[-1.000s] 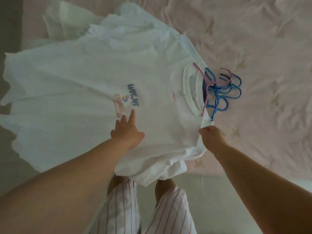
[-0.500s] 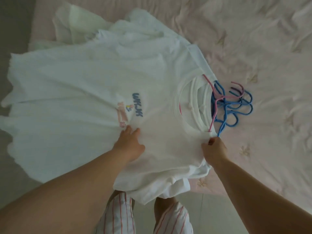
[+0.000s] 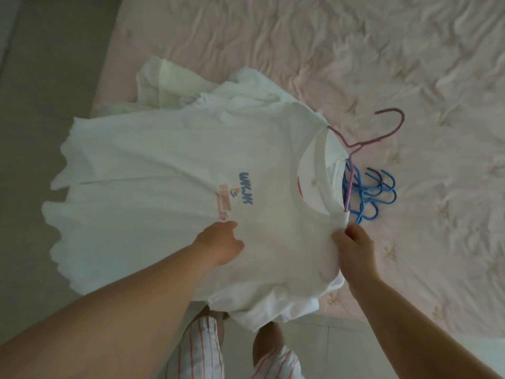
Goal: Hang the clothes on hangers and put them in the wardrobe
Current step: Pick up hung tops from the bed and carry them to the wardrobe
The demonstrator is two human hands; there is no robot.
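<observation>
My left hand (image 3: 221,243) grasps the front of the white T-shirt (image 3: 164,165), fingers curled into the fabric just below the printed chest design (image 3: 237,196). My right hand (image 3: 354,242) pinches the shoulder of the same T-shirt at the edge of the collar (image 3: 314,149), thumb and fingers closed on a fold of cloth.

The T-shirt is spread wide between my two hands, lifted above the near edge of the bed (image 3: 382,50), with its hem toward the left of the view and its neck opening toward the right. Its lower part hangs down in front of my legs.

A pink hanger (image 3: 382,132) sits inside the T-shirt. Its hook and neck come out through the collar and point away to the upper right. One pink arm of it shows inside the neck opening, and another runs down to the shoulder that my right hand pinches.

Several blue hangers (image 3: 374,190) lie bunched on the pink bedspread just beside the collar, partly hidden under the T-shirt's edge.

Further white clothes (image 3: 175,83) lie in a heap on the bed behind the T-shirt, partly covered by it.

My striped trousers (image 3: 196,351) show at the bottom of the view, over the pale floor (image 3: 41,105). The wardrobe is not in view.
</observation>
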